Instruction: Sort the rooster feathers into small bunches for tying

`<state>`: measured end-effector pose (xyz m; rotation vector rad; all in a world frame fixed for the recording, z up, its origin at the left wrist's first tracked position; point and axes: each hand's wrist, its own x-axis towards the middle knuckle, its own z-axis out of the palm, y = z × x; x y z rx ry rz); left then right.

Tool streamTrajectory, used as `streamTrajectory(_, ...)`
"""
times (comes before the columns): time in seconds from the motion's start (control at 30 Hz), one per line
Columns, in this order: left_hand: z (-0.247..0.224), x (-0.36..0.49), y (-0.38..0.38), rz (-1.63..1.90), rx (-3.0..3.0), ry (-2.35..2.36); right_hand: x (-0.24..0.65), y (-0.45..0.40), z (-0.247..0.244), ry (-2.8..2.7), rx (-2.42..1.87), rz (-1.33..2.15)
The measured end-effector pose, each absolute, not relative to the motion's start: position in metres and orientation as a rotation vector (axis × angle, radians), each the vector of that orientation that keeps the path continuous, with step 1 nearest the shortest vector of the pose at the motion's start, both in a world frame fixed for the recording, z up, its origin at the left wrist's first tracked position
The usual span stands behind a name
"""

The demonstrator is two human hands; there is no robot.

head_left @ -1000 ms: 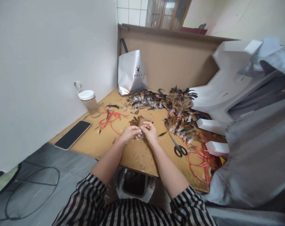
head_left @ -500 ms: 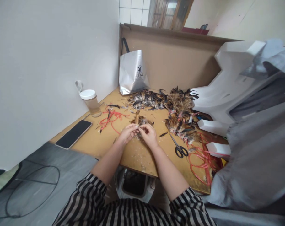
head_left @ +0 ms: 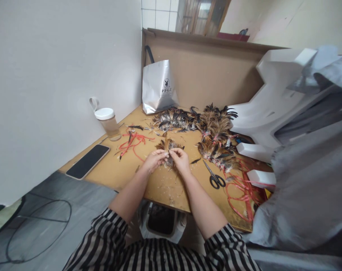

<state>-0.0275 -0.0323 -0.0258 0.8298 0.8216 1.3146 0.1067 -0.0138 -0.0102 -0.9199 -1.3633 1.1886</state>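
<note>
Both hands meet over the middle of the tabletop, fingertips pinched close together. My left hand (head_left: 155, 159) is closed on a brown feather (head_left: 167, 143) whose tip stands up above the fingers. Thumb and forefinger of my right hand (head_left: 180, 159) are pinched right beside it, at the feather's lower end; what they grip is too small to make out. Just behind and under the hands lies a small heap of brown and black feathers (head_left: 176, 145), partly hidden by them. Black-handled scissors (head_left: 215, 178) rest to the right.
Feather bundles (head_left: 216, 120) lie at the back and right. Red plastic string (head_left: 137, 140) is on the left, with more red string (head_left: 241, 195) at the right edge. A phone (head_left: 87, 162), a lidded cup (head_left: 110, 126), a silver bag (head_left: 158, 88) and white foam (head_left: 252, 109) surround the work area.
My right hand's fingertips have shifted slightly to the right and straightened a little. The left hand stays almost in place, and the feather remains upright.
</note>
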Motion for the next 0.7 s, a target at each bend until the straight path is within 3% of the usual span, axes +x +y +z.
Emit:
streamTrajectory(0.23, -0.0247, -0.0257, -0.0345, 1.233, 0.913, 0.872, 0.1120, -0.0067, -0.0128, -1.213, -0.849, 1.586)
streamTrajectory(0.7, -0.0266, -0.0253, -0.0352, 1.224, 0.924, 0.858, 0.1143, -0.0073, -0.0081, -1.195, -0.842, 1.662)
